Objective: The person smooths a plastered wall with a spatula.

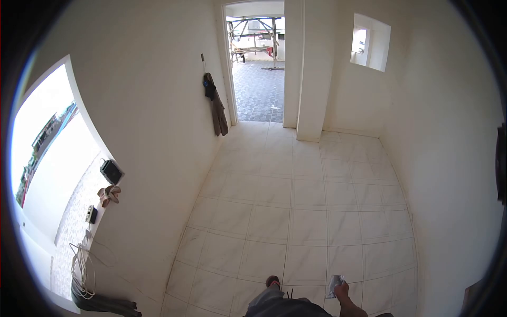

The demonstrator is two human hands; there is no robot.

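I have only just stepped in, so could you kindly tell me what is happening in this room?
A person stands on the tiled floor of a bare white room, looking toward the open doorway. Their right hand holds a small grey packet; the left hand is out of view. One foot shows at the bottom edge. A jacket hangs on the left wall, and a pair of shoes and coiled white cable rest on the window ledge.

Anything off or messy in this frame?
Mostly tidy. A loose tangle of white cable hangs off the window ledge at left, beside shoes left on it. The right hand holds a small packet. No spills or damage show.
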